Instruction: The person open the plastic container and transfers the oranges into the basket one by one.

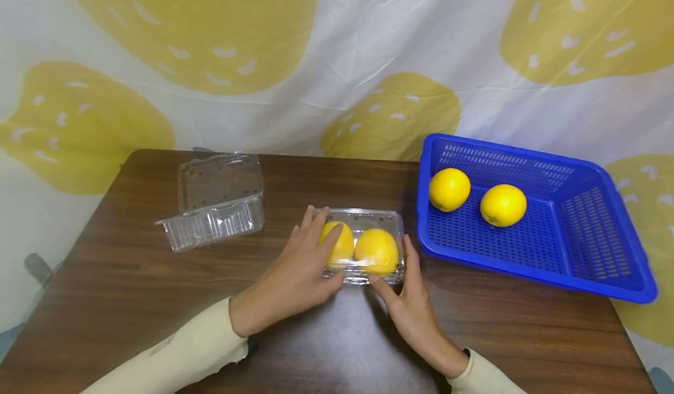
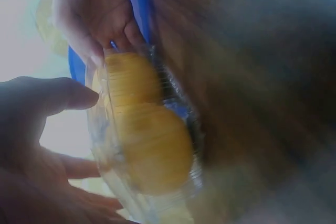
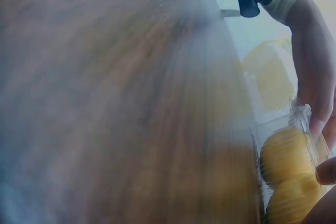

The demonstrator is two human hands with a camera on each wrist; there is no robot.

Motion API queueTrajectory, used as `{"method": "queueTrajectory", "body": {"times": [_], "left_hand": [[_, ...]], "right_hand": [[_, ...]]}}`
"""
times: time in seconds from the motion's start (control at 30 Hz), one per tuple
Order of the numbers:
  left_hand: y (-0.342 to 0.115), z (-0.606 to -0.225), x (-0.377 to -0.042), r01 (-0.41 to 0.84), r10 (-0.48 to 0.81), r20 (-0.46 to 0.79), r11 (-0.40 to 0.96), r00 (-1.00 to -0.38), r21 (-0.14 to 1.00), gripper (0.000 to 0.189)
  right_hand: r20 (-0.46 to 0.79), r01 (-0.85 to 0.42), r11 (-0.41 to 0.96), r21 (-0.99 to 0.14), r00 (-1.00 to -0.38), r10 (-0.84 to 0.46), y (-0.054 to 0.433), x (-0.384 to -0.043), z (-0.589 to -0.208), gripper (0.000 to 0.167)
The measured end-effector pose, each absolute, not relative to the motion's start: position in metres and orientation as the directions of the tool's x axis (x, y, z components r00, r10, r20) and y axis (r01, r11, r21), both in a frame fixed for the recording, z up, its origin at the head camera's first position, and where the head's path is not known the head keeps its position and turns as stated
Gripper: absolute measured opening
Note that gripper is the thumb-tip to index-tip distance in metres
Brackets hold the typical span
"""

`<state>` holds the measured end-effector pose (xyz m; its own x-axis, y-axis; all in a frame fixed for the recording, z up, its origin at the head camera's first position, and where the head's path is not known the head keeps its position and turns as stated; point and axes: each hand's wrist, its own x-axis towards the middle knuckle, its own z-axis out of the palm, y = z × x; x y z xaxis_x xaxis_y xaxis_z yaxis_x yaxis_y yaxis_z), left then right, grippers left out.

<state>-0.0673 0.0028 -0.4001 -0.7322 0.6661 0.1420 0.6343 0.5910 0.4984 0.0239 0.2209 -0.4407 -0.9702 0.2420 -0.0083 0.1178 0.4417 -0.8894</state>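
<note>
A clear plastic clamshell container (image 1: 363, 218) lies on the table with its lid down over two yellow fruits (image 1: 376, 252), which look like lemons or oranges. My left hand (image 1: 295, 271) lies across its left end, fingers stretched over the lid and thumb at the front edge. At the right front corner, my right hand (image 1: 413, 312) holds the container between the thumb at the front and the fingers along the right side. In the left wrist view the fruits (image 2: 155, 150) show blurred through the plastic. The right wrist view shows the container's fruits (image 3: 286, 156) beside both thumbs.
A blue plastic basket (image 1: 526, 271) stands at the right with two more yellow fruits (image 1: 503, 205) in it. At the left rests a second clear container (image 1: 216, 224), its lid raised. Behind the wooden table (image 1: 295, 353) hangs a fruit-patterned cloth (image 1: 358, 31).
</note>
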Motion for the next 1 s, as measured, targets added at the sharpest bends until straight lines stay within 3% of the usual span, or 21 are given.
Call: {"method": "queueTrajectory", "body": {"times": [0.2, 0.47, 0.73, 1.0], "left_hand": [[0.009, -0.39, -0.071, 0.752, 0.746, 0.161, 0.586, -0.646, 0.303, 0.069], [0.016, -0.379, -0.074, 0.846, 0.831, 0.163, 0.514, -0.532, 0.14, 0.062], [0.021, -0.371, -0.075, 0.896, 0.897, 0.086, 0.44, -0.435, -0.056, 0.063], [0.019, -0.364, -0.079, 0.918, 0.92, 0.038, 0.392, -0.39, -0.064, 0.061]], "right_hand": [[-0.008, 0.119, 0.436, -0.892, -0.969, 0.249, 0.221, 0.026, -0.44, 0.098], [0.091, 0.055, 0.453, -0.89, -0.951, 0.294, 0.227, 0.024, -0.468, 0.098], [0.067, 0.07, 0.443, -0.894, -0.956, 0.286, 0.237, 0.019, -0.494, 0.101], [0.026, 0.092, 0.407, -0.909, -0.961, 0.276, 0.222, 0.025, -0.453, 0.099]]}}
